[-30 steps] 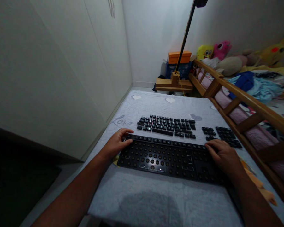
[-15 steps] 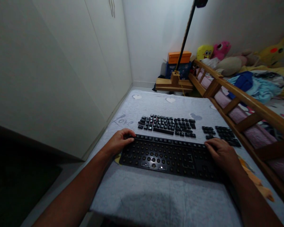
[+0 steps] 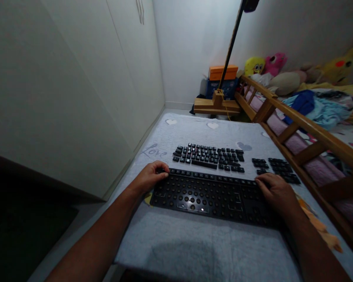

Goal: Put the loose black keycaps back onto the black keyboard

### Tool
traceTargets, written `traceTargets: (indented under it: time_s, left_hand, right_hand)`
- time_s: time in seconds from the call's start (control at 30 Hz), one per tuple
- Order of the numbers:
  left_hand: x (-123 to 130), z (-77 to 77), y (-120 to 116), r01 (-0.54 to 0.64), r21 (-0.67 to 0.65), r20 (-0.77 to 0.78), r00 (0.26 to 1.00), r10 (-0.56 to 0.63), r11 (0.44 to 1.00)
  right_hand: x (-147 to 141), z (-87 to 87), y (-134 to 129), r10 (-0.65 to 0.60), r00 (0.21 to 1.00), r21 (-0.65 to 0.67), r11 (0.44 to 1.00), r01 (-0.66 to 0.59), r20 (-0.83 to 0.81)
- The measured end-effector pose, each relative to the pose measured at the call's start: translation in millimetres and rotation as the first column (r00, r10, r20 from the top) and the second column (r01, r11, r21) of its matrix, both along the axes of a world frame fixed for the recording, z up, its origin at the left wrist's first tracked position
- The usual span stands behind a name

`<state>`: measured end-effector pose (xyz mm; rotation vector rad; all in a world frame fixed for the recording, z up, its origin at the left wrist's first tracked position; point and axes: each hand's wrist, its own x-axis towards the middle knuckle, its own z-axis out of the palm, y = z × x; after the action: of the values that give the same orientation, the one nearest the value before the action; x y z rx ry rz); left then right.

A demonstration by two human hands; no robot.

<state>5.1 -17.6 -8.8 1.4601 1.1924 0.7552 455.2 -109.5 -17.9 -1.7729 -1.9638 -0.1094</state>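
Observation:
A black keyboard base [image 3: 211,196] lies on the cloth-covered table, its main key area bare of caps while a row of keys remains along the far edge. My left hand [image 3: 153,175] pinches its far left corner between thumb and fingers. At the far edge, toward the right, my right hand [image 3: 272,188] grips the keyboard base, fingertips closed at the top row. Beyond it, loose black keycaps [image 3: 208,156] are laid out in keyboard order. More keycaps [image 3: 279,166] sit in groups at the right. My right hand and forearm cover the base's right end.
A wooden bed rail [image 3: 308,123] runs along the table's right side. Orange cloth [image 3: 319,223] lies by my right forearm. White cabinet doors [image 3: 106,78] stand at the left. Past the table are a wooden stand [image 3: 216,105] and an orange box [image 3: 222,72].
The view has shifted very slightly. Both hands keep their places on the keyboard base, and the keycaps have not moved on the table.

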Motion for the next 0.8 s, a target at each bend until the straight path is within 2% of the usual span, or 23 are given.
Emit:
traceTargets:
  time_s: [0.4,0.8]
  left_hand:
    - [1.8,4.6,-1.3,0.002,-0.017,0.021,1.0,-0.002,1.0]
    - [1.5,-0.7,-1.8,0.01,0.018,-0.006,1.0,-0.01,1.0]
  right_hand:
    - [0.6,-0.6,-0.5,-0.014,1.0,-0.008,1.0,0.014,-0.008]
    - [-0.7,1.9,-0.6,-0.012,1.0,-0.019,1.0,0.012,-0.007]
